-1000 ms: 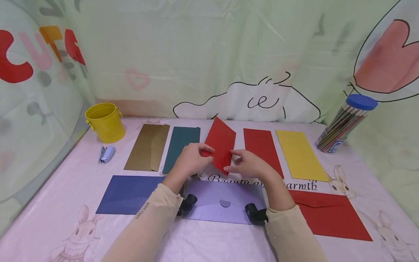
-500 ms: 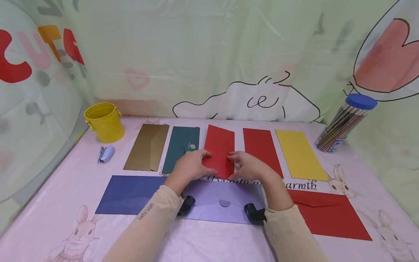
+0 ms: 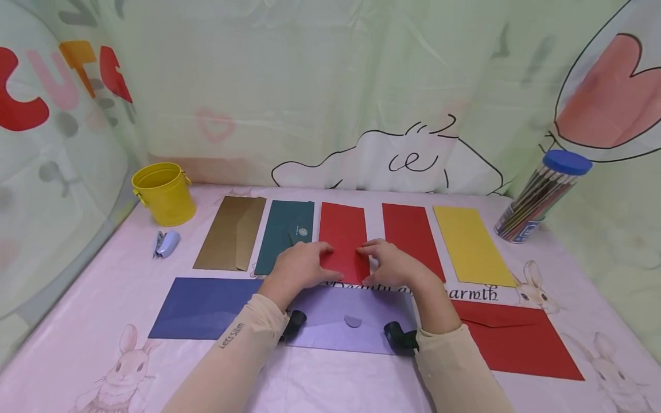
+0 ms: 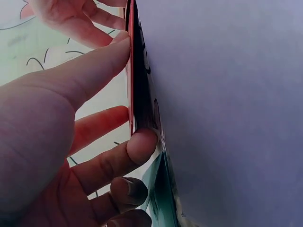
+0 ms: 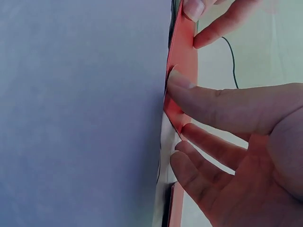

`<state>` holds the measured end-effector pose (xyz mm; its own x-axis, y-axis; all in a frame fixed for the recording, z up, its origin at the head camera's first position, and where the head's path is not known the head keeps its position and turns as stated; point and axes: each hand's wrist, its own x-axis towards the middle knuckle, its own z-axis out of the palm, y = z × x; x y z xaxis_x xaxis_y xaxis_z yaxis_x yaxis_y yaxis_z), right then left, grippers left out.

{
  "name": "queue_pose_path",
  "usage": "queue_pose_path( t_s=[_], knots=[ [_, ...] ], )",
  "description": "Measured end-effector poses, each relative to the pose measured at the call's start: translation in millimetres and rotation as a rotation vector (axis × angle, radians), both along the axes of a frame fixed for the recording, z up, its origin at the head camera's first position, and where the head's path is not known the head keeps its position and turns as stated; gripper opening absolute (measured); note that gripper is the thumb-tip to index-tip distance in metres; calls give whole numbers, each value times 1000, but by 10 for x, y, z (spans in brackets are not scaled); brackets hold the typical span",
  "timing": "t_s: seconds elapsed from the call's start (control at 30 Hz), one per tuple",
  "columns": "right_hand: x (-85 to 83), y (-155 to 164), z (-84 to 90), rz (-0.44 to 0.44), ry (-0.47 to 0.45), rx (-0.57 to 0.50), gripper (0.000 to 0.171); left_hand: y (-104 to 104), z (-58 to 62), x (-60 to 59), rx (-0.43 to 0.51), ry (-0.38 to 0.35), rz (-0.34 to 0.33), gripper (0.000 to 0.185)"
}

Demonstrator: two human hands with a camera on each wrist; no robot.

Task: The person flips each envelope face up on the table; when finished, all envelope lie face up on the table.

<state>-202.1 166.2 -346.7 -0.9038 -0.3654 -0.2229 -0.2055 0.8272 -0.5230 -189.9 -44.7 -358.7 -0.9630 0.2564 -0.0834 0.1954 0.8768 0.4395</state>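
Note:
A red envelope [image 3: 343,226] is held upright-lengthwise between both hands in the back row, its right edge creased by a fold. My left hand [image 3: 301,266] grips its near left part; in the left wrist view the thumb lies on top, a fingertip shows under the edge, and a dark gap runs beneath. With thumb and fingers my right hand [image 3: 395,265] pinches the folded right side. To the left lies a dark green envelope [image 3: 281,218], to the right another red envelope [image 3: 410,229]. A lilac envelope [image 3: 353,338] lies below the wrists.
Also on the table are a brown envelope [image 3: 222,235], a yellow envelope [image 3: 472,244], a blue envelope [image 3: 198,307] and a red flapped envelope [image 3: 532,347]. A yellow bucket [image 3: 167,198] and small lilac stapler [image 3: 167,244] stand left; a pencil tub [image 3: 537,201] leans right.
The held red envelope, tilted up and askew a second ago, has come down level and straight in the row. Both hands have moved slightly nearer with it, still holding its sides.

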Motion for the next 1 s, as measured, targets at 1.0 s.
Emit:
queue_pose_path(
  t_s=[1.0],
  knots=[
    [33,-10,6,-15,6,35,73,8,-43,-8,-57,-10,-25,67]
  ],
)
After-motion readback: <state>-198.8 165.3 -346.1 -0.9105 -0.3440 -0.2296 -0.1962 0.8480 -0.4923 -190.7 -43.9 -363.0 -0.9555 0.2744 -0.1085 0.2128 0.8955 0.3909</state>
